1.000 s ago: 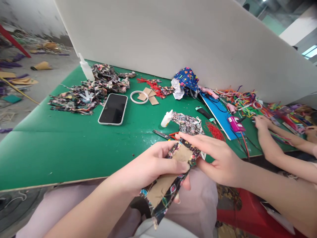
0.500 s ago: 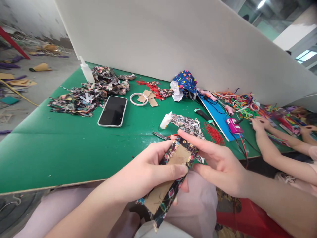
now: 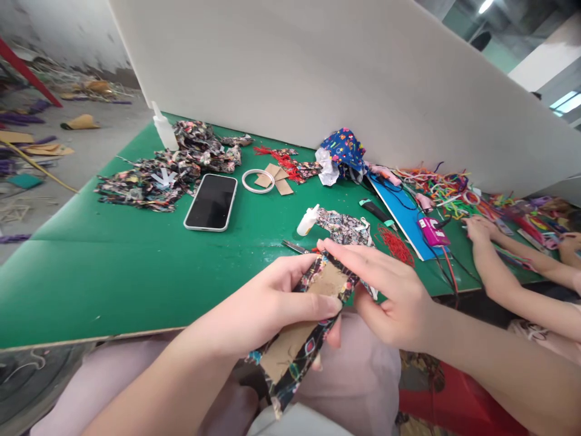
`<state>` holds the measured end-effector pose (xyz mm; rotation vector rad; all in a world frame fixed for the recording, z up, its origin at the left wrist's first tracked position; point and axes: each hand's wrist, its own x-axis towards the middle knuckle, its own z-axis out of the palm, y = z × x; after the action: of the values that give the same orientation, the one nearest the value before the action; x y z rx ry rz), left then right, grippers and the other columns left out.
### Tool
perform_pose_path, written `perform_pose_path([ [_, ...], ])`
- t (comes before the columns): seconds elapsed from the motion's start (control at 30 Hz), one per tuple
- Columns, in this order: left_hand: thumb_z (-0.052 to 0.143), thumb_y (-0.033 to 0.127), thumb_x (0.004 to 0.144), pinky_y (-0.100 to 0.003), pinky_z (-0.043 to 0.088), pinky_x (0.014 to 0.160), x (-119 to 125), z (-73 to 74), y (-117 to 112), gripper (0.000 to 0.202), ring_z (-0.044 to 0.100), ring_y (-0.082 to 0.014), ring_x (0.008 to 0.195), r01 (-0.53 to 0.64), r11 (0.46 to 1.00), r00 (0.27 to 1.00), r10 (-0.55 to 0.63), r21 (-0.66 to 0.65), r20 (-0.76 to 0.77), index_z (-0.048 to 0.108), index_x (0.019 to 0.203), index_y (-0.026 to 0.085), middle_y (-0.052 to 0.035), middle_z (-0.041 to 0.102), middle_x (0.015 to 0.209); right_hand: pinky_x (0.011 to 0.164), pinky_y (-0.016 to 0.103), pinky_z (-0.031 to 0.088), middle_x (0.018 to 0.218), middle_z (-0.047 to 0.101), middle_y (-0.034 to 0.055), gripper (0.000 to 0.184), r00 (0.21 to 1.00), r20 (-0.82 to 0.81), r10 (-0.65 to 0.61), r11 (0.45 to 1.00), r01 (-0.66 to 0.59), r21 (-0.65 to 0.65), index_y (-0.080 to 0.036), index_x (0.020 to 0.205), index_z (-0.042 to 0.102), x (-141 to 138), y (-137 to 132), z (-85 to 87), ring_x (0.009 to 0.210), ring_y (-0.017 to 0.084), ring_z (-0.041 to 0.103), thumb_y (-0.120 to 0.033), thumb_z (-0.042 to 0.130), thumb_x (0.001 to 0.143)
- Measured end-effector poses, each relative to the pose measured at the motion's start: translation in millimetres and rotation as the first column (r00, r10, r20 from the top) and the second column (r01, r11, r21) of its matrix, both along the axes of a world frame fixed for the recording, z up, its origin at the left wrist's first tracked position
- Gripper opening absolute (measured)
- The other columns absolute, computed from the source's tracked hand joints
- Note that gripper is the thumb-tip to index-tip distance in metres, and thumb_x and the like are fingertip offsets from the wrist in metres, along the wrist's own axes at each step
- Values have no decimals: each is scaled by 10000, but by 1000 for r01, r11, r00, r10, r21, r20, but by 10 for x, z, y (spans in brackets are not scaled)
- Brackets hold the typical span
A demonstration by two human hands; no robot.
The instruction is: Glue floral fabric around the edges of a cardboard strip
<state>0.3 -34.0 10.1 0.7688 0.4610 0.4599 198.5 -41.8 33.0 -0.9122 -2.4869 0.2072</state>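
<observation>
Between my hands is a cardboard strip (image 3: 290,348) with dark floral fabric folded over its edges. My left hand (image 3: 290,297) grips it, the thumb flat across the bare cardboard and fingers beneath. My right hand (image 3: 385,290) closes on the far end, its fingers pressed along the fabric edge there. Just past that end lie scissors (image 3: 296,247), partly hidden by my hands, and a small white glue bottle (image 3: 308,220). A piece of floral fabric (image 3: 347,227) is spread beside the bottle.
A phone (image 3: 211,203), a white ring (image 3: 258,181) and cardboard pieces (image 3: 282,181) lie on the green table (image 3: 149,266). Fabric scraps (image 3: 140,188) and another bottle (image 3: 164,130) are at left. At right are a cutter (image 3: 376,213), red strings (image 3: 396,245) and another person's arms (image 3: 508,275).
My right hand's fingers have shifted slightly left along the strip's far end and drawn closer together. My left hand keeps its hold; the whole view has moved a little.
</observation>
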Motion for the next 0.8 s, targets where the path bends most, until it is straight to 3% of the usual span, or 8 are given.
perform_pose_path([
  [0.23,672,266,771,-138,426,362,2,-6,3,202,572,-89,382,-9,1000,1000,9,16,-18,523,884,190,11,642,623,1041,306,467,1279,588,157,616,992,86,96,970,-112,215,-52,1346,421,19,75,-72,1264,177,492,57,406,741],
  [0.43,673,286,771,-140,423,365,12,-13,1,207,557,-80,378,-5,1000,999,6,23,-34,512,862,192,16,632,611,1048,363,470,1248,585,235,565,962,245,117,905,-205,372,66,1274,452,45,99,-58,1281,258,463,43,437,710],
  [0.8,673,309,764,-132,439,400,-20,28,-27,255,531,-55,414,-24,998,992,31,58,-123,519,923,183,16,628,625,972,398,527,1258,571,237,455,929,363,72,839,-253,481,62,1257,481,32,111,-76,1237,308,499,-54,469,817],
])
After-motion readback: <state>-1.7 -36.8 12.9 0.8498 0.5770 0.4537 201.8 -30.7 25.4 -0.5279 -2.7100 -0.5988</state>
